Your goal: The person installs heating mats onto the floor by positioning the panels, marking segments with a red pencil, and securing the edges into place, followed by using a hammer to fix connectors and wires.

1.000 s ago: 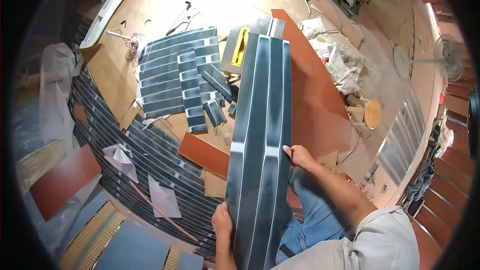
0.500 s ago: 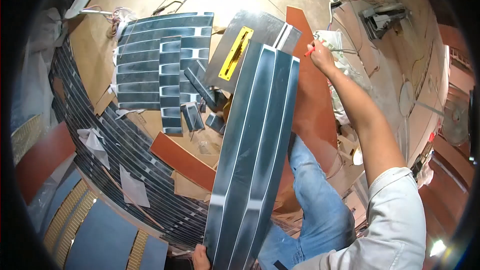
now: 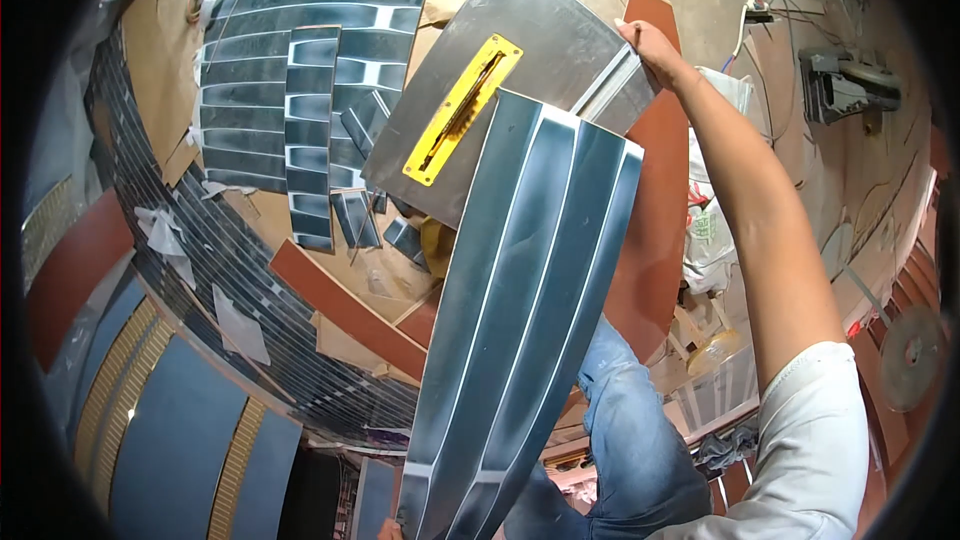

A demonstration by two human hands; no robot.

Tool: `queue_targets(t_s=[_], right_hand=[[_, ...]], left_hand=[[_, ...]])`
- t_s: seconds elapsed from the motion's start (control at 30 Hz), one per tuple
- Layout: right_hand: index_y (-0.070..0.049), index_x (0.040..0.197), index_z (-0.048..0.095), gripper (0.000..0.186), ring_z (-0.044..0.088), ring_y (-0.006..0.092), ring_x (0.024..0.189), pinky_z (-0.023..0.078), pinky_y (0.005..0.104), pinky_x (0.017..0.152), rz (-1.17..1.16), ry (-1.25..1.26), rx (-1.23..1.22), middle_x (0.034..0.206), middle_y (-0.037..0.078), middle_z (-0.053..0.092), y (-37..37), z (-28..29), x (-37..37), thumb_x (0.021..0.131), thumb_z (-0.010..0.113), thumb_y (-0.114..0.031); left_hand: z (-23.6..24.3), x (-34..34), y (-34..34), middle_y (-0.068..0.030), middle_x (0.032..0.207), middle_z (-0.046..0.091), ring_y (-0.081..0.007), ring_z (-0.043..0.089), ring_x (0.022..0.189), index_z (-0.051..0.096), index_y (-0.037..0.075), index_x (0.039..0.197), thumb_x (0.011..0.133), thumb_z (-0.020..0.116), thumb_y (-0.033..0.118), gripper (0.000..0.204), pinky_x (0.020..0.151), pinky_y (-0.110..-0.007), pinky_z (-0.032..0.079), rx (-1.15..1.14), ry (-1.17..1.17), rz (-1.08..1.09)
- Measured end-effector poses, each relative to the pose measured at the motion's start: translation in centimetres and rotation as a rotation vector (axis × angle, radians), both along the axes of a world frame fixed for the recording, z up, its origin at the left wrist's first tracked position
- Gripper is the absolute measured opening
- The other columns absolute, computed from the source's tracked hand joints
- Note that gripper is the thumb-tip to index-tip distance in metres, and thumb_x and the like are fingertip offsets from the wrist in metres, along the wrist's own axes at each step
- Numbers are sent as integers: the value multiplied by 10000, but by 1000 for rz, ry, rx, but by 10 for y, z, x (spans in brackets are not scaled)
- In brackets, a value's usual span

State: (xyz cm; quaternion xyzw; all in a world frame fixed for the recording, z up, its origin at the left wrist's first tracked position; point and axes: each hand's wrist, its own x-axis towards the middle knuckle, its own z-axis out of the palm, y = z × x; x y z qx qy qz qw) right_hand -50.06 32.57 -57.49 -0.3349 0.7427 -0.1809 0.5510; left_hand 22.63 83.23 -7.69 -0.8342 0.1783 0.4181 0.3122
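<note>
I am finding the board (image 3: 530,290) running lengthwise away from the left hand (image 3: 389,529), which is gripping its left edge, mostly out of view. Its far end is overlying the plate (image 3: 545,45) beside the yellow insert (image 3: 452,106). The right hand (image 3: 652,52), nearer that end, is touching the rail (image 3: 606,82); its closure I am not discerning.

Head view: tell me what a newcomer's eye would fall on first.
The long dark board with pale lines comes first, stretching from the lower edge through the middle. Next, the bright yellow slotted insert in the grey metal plate, left of the board's far end. The right hand is at that plate's right edge.
</note>
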Motion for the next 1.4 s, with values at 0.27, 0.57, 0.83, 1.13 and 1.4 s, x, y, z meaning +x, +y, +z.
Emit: queue_targets(t_s=[0.27, 0.57, 0.83, 1.13, 1.4], right_hand=[[26, 1060, 472, 188, 586, 155, 900, 497, 299, 774, -480, 477, -758, 1031, 107, 605, 126, 30, 13, 987, 507, -144], [-10, 943, 630, 247, 584, 88, 818, 477, 235, 744, -822, -261, -111, 914, 30, 641, 342, 172, 225, 960, 612, -256], [-15, 869, 619, 319, 520, 54, 665, 420, 216, 600, -547, -128, -238, 746, -13, 603, 331, 144, 204, 975, 587, -314], [-11, 873, 613, 348, 521, 67, 667, 425, 224, 602, -470, -97, -249, 746, 2, 603, 335, 119, 201, 970, 594, -345], [1, 894, 609, 350, 542, 76, 684, 445, 229, 624, -459, -109, -223, 767, 11, 618, 331, 136, 213, 974, 587, -339]], left_hand=[[-21, -3, 59, -234, 1217, 606, -341, 564, 1145, 573, -29, 1251, 1003, 468, 365, 477, 995, -399, 421, -36, 73, -92], [-106, -53, 126, -189, 752, 564, -322, 561, 711, 563, 11, 882, 955, 471, 222, 242, 682, -429, 437, -484, 274, -93], [-185, -89, 155, -231, 851, 617, -416, 589, 815, 591, 12, 972, 985, 462, 288, 305, 739, -442, 449, -570, 305, 18], [-221, -93, 171, -185, 752, 540, -324, 529, 720, 548, 19, 880, 990, 451, 338, 352, 696, -413, 430, -596, 325, 62], [-215, -90, 188, -203, 807, 577, -361, 557, 775, 552, 29, 913, 998, 428, 357, 361, 723, -431, 429, -550, 313, 80]])
